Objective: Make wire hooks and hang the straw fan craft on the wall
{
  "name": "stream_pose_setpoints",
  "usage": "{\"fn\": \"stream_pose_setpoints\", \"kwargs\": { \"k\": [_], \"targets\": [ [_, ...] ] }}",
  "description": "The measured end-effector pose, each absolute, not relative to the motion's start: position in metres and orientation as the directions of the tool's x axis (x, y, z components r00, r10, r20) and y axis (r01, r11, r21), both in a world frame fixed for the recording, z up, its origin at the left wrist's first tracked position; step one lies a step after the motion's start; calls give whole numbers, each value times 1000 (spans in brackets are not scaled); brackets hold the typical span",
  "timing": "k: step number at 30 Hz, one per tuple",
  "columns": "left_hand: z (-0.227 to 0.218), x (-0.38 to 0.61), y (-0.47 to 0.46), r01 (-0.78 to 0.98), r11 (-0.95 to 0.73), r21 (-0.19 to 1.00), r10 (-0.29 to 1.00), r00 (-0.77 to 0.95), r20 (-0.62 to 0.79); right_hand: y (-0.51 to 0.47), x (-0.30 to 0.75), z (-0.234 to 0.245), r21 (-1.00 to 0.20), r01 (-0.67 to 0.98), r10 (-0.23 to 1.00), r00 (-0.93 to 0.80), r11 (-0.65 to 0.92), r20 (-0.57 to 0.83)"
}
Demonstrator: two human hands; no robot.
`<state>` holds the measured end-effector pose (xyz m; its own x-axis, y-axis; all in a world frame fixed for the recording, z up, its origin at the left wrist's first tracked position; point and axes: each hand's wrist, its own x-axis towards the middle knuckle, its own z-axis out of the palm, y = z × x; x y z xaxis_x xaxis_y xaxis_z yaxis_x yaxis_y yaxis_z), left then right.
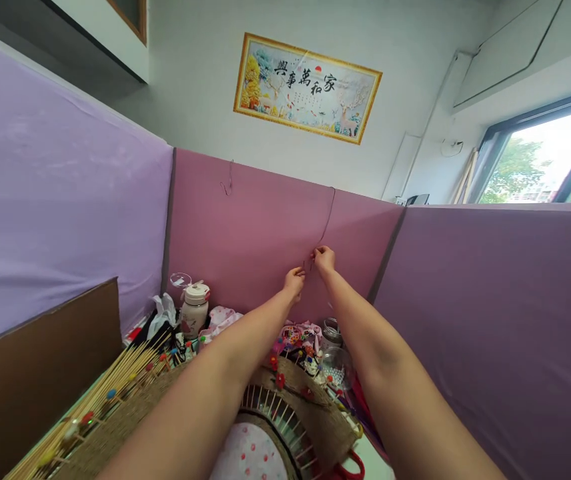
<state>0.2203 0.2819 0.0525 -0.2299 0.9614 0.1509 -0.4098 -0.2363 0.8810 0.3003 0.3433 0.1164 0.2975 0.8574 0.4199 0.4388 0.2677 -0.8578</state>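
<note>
Cord (331,210), dark and thin: hanging from the top edge of a pink panel (260,220), towards its right end, and running down to the right hand (324,259). Right hand: reaching forward, pinching the lower length of the cord between bunched fingertips. Left hand (294,281): reaching forward just below and to the left, near the right hand but apart from it, curling fingers inward beside a short thin strand (304,265); too small to tell whether gripping it. Second cord (231,179): dangling from the same top edge, farther left, bending at its lower end. Purple panels, two: flanking the pink one, left (65,167) and right (490,300). Framed picture (308,87), gilt-edged: hanging on the wall above. Lidded bottle (195,312), pale: standing near the left corner, beside a white plastic bag (163,315). Glass jar (332,330): standing below the right forearm, just behind a clear container (336,367) holding white beads. Thin sticks (130,363): lying in a bundle beside brown cardboard (45,380). Curved brown piece (328,427): bearing red flowers (279,380), lying between the forearms. Red handle (353,467): showing at its lower right end.
</note>
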Motion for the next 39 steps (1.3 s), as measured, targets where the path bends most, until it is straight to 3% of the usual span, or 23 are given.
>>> {"fn": "stream_pose_setpoints", "kwargs": {
  "k": [9,15,25,31,39],
  "targets": [
    [36,166,266,-308,-60,949,993,-119,24,337,311,88,-830,484,821,328,278,467],
    [48,90,255,-210,-73,975,971,-238,21,320,307,86,-821,485,784,363,302,504],
    [198,-43,263,-25,-436,900,692,-648,318,286,270,143,-755,387,590,472,529,655],
    [244,-35,286,10,-529,849,693,-573,438,271,241,163,-717,288,637,330,635,697],
    [286,-34,289,60,-678,732,612,-505,608,252,232,153,-788,172,769,172,591,615]
  ]
}}
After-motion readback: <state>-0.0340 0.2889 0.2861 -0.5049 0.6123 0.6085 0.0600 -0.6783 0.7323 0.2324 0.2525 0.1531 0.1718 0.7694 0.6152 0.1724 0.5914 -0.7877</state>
